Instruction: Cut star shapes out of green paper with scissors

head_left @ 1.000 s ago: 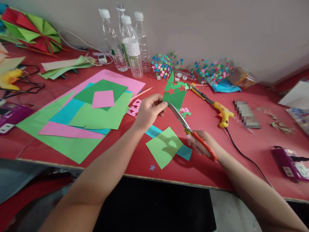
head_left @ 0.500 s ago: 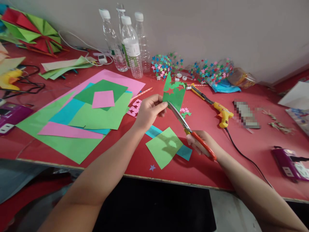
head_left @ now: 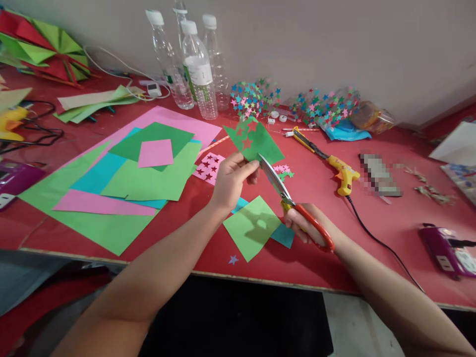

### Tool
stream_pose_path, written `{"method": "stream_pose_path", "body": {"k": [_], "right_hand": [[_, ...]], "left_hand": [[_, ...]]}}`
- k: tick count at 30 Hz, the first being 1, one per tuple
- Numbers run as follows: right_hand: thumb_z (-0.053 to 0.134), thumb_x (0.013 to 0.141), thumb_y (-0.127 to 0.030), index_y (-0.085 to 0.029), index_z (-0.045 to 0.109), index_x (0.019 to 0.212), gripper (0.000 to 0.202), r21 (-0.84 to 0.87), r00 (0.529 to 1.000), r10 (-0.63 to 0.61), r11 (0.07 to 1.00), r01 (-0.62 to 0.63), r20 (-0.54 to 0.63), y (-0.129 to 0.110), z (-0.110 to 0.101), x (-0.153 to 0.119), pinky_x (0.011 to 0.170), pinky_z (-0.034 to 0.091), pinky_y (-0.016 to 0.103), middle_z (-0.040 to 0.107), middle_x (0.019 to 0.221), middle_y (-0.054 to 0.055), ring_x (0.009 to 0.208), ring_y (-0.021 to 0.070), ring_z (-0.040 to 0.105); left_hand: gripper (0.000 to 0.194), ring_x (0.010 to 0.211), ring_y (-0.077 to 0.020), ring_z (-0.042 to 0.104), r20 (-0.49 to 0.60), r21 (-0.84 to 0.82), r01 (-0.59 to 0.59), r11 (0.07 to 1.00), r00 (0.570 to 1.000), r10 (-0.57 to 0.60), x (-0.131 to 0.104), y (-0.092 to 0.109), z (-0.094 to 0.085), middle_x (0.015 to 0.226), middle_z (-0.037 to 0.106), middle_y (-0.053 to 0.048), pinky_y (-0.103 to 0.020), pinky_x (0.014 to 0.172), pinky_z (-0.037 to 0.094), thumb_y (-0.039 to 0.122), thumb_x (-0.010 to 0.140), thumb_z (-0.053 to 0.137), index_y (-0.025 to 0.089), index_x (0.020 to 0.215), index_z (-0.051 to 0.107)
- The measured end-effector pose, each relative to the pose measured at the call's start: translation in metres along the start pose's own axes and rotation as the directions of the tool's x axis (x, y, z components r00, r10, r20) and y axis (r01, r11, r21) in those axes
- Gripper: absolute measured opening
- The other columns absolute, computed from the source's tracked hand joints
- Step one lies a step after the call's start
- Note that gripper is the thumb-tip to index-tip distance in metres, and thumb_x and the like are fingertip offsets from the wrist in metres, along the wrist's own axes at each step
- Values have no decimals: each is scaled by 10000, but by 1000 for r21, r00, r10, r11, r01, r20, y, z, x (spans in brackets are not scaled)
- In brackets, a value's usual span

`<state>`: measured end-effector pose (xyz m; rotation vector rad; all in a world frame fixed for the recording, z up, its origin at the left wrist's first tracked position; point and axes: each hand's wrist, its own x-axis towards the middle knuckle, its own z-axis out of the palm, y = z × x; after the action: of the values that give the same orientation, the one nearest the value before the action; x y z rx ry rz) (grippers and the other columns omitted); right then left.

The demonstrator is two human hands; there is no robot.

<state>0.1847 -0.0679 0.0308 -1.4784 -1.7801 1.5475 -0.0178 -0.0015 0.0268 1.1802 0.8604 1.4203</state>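
Pinched in my left hand (head_left: 235, 177) is a dark green paper (head_left: 265, 145) with star-shaped holes in its upper left part. My right hand (head_left: 305, 222) grips red-handled scissors (head_left: 314, 223), and their blade tips meet the paper close to my left fingertips. Below them on the table lies a light green paper square (head_left: 247, 235) over a blue strip (head_left: 283, 235). Behind my left hand is a pink sheet with star cutouts (head_left: 208, 167). Small pink and green paper stars (head_left: 284, 173) lie behind the scissors.
Stacked colored papers (head_left: 148, 183) cover the left of the red table (head_left: 178, 258). Plastic bottles (head_left: 201, 74) stand by the wall near star-covered shapes (head_left: 327, 106). On the right are a yellow glue gun (head_left: 344, 173), its cord, and a purple power strip (head_left: 448, 250).
The dark green paper has turned in my left hand, so its star holes now lie toward the upper left. The scissors stay at the paper, with their handles shifted slightly.
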Motion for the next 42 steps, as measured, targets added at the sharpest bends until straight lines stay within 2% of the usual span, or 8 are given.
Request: {"method": "stream_pose_path", "body": {"k": [5, 16, 26, 42], "right_hand": [[410, 819, -760, -195, 522, 697, 589, 13, 1000, -19, 1000, 19, -9, 1, 5, -1, 425, 377, 240, 444, 366, -58, 327, 93, 391], [439, 850, -656, -208, 487, 656, 490, -5, 997, 54, 999, -54, -48, -8, 11, -4, 423, 363, 226, 452, 362, -57, 335, 91, 388], [444, 846, -668, -203, 497, 693, 493, 16, 999, 10, 1000, -10, -37, -3, 8, -2, 418, 346, 227, 437, 380, -63, 344, 95, 390], [489, 817, -637, -217, 466, 616, 466, -19, 992, 82, 996, -84, -96, -12, 5, -4, 439, 357, 240, 426, 349, -59, 345, 99, 391]], "left_hand": [[105, 494, -63, 520, -27, -27, 13, 1000, 1000, -14, -4, -2, 5, 563, 571, 39, -210, 497, 421, 212, 799, 605, 182, 700, 585], [106, 488, -60, 504, -72, -55, 46, 997, 996, -50, -6, -4, 9, 554, 562, 47, -215, 509, 412, 224, 788, 611, 188, 697, 571], [109, 495, -66, 501, -33, -40, 70, 997, 997, -71, -4, -3, 7, 554, 553, 44, -217, 505, 414, 240, 769, 620, 186, 681, 584], [106, 489, -63, 509, -24, -13, 40, 999, 999, -41, 0, -4, 1, 551, 563, 39, -203, 482, 412, 243, 766, 624, 183, 681, 604]]}}
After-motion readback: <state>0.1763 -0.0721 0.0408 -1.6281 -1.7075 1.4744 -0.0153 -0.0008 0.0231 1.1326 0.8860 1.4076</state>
